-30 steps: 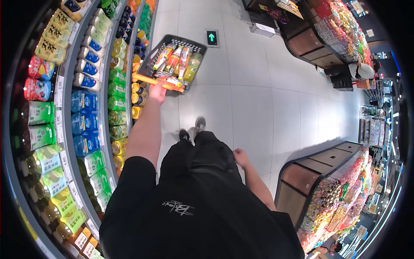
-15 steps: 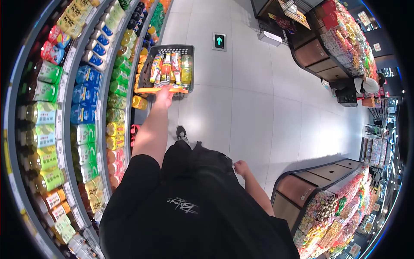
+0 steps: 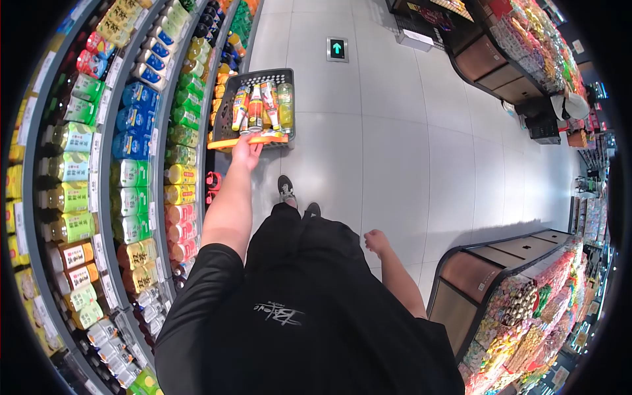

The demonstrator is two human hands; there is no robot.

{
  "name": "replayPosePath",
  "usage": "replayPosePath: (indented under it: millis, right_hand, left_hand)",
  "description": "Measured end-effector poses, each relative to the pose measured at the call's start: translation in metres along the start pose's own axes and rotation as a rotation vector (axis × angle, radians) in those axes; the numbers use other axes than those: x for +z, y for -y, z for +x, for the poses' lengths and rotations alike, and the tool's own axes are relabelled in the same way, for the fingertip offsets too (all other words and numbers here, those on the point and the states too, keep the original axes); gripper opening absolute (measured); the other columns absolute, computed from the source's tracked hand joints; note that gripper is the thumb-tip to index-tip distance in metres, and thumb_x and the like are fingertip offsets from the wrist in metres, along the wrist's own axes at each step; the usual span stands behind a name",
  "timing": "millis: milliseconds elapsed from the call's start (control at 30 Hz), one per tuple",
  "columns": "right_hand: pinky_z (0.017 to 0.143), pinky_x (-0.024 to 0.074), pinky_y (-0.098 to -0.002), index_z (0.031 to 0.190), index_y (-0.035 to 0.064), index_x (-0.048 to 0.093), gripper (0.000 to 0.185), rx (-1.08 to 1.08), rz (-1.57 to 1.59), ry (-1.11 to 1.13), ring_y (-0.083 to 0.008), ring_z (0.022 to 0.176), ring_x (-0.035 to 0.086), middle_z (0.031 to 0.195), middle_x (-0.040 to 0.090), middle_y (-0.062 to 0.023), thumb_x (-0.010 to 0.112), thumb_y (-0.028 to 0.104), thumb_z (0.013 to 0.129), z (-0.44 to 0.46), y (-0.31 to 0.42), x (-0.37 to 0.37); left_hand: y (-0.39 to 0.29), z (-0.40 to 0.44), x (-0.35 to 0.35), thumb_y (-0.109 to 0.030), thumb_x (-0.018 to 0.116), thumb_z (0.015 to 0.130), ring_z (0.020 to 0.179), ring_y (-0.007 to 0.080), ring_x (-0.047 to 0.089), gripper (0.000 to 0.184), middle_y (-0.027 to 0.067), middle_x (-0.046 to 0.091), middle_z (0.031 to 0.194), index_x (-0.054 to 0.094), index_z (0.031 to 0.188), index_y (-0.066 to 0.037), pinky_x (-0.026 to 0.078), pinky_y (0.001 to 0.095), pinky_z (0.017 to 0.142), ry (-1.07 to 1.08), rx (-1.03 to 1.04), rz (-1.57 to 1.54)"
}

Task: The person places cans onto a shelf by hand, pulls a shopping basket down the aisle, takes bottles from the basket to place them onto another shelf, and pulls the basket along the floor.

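My left hand (image 3: pixel 246 153) reaches forward with its fingers closed round the orange handle (image 3: pixel 230 142) of a dark grey shopping basket (image 3: pixel 289 74). Inside the basket several containers lie side by side, among them a yellow-green drink bottle (image 3: pixel 285 108), a red-and-yellow can (image 3: pixel 255 105) and a white-and-red bottle (image 3: pixel 270 102). Their labels are too small to read. At my right side hangs my right hand (image 3: pixel 376 241), fingers curled in, with nothing visible in it. It is apart from any object.
Drink shelves (image 3: pixel 102 164) with price strips run along the left, close beside the basket. Pale floor tiles (image 3: pixel 395 158) carry a lit green arrow sign (image 3: pixel 337 49). On the right stand curved candy bins (image 3: pixel 520 283), and a person (image 3: pixel 570 105) is near dark crates (image 3: pixel 545 125).
I have moved forward along the shelves, which have shifted back in view. A second shoe has come into sight. My left hand keeps its hold on the basket handle.
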State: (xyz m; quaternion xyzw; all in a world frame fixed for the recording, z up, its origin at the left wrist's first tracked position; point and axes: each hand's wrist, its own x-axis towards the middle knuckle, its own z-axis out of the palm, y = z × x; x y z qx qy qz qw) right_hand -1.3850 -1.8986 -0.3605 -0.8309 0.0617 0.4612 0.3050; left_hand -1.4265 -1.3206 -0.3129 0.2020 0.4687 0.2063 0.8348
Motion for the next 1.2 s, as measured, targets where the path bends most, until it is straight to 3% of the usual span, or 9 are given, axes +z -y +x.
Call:
replayPosePath:
  millis: [233,367,533,667,800,1033,1100,1167,1200]
  right_hand:
    - [0.054,0.0517,-0.0343,0.099,0.0004,0.066,0.022,-0.024,-0.030,0.025,-0.0201,0.065,0.066,0.078,0.068,-0.0099,0.062,0.021,0.091,-0.030,-0.056,0.015]
    - [0.053,0.0511,-0.0350,0.097,0.0009,0.065,0.020,0.045,-0.002,0.033,-0.0205,0.062,0.065,0.074,0.067,-0.0103,0.064,0.020,0.092,-0.041,-0.098,0.019]
    - [0.048,0.0505,-0.0357,0.092,0.0025,0.063,0.018,0.073,-0.030,0.034,-0.0225,0.059,0.066,0.072,0.067,-0.0107,0.066,0.021,0.093,-0.060,-0.143,0.055]
    - [0.050,0.0515,-0.0350,0.094,0.0027,0.065,0.018,0.054,-0.086,0.078,-0.0215,0.060,0.066,0.074,0.068,-0.0093,0.065,0.021,0.094,-0.096,-0.123,0.090]
    - [0.059,0.0524,-0.0336,0.099,0.0009,0.067,0.020,-0.070,-0.234,0.069,-0.0205,0.067,0.067,0.079,0.068,-0.0082,0.063,0.020,0.095,-0.119,-0.092,0.125]
    - [0.065,0.0539,-0.0345,0.101,0.0001,0.067,0.025,-0.623,-0.403,0.042,-0.0189,0.071,0.067,0.082,0.070,-0.0086,0.066,0.024,0.095,-0.173,0.013,0.244]
    - [0.073,0.0553,-0.0352,0.113,-0.0007,0.066,0.029,-0.849,-0.368,0.005,-0.0205,0.080,0.069,0.094,0.072,-0.0104,0.067,0.023,0.096,-0.180,0.031,0.292]
    - [0.094,0.0545,-0.0419,0.128,-0.0006,0.062,0.045,-0.828,-0.379,0.035,-0.0294,0.104,0.071,0.120,0.070,-0.0205,0.067,0.029,0.095,-0.224,0.054,0.331]
    - [0.103,0.0529,-0.0435,0.140,0.0087,0.057,0.052,-0.893,-0.394,0.041,-0.0365,0.112,0.070,0.145,0.058,-0.0196,0.070,0.026,0.093,-0.215,0.055,0.349]
  left_hand:
    - [0.035,-0.071,-0.044,-0.017,0.058,0.103,0.115,0.0181,0.063,0.021,0.0042,0.068,0.121,0.062,0.124,-0.012,0.046,0.0410,0.106,-0.019,-0.017,0.055]
    - [0.061,-0.099,-0.084,-0.021,0.057,0.104,0.111,0.0171,0.064,0.022,0.0022,0.068,0.116,0.062,0.124,-0.014,0.050,0.0407,0.098,0.002,-0.020,0.069]
    - [0.080,-0.153,-0.143,-0.014,0.061,0.102,0.107,0.0190,0.066,0.025,0.0044,0.069,0.118,0.060,0.127,-0.012,0.055,0.0413,0.091,0.038,-0.038,0.041]
    - [0.092,-0.187,-0.194,-0.013,0.066,0.102,0.110,0.0193,0.067,0.027,0.0046,0.068,0.123,0.058,0.128,-0.012,0.056,0.0400,0.090,0.110,-0.005,0.077]
    - [0.117,-0.228,-0.238,-0.011,0.066,0.102,0.118,0.0206,0.066,0.034,0.0047,0.066,0.128,0.049,0.132,-0.015,0.055,0.0413,0.096,0.117,0.021,0.062]
    - [0.162,-0.281,-0.323,0.001,0.062,0.095,0.130,0.0259,0.056,0.046,0.0082,0.056,0.137,0.043,0.134,-0.013,0.049,0.0470,0.111,0.184,0.046,0.019]
    - [0.171,-0.299,-0.351,0.003,0.062,0.094,0.134,0.0254,0.054,0.050,0.0065,0.055,0.139,0.043,0.136,-0.015,0.044,0.0504,0.115,0.223,0.011,0.007]
    - [0.172,-0.322,-0.374,0.004,0.062,0.092,0.138,0.0249,0.052,0.054,0.0047,0.053,0.142,0.043,0.139,-0.017,0.039,0.0537,0.119,0.261,-0.015,-0.011]
    - [0.172,-0.333,-0.380,0.004,0.062,0.091,0.143,0.0236,0.046,0.068,0.0067,0.049,0.148,0.038,0.151,-0.018,0.035,0.0573,0.121,0.265,-0.027,-0.039]
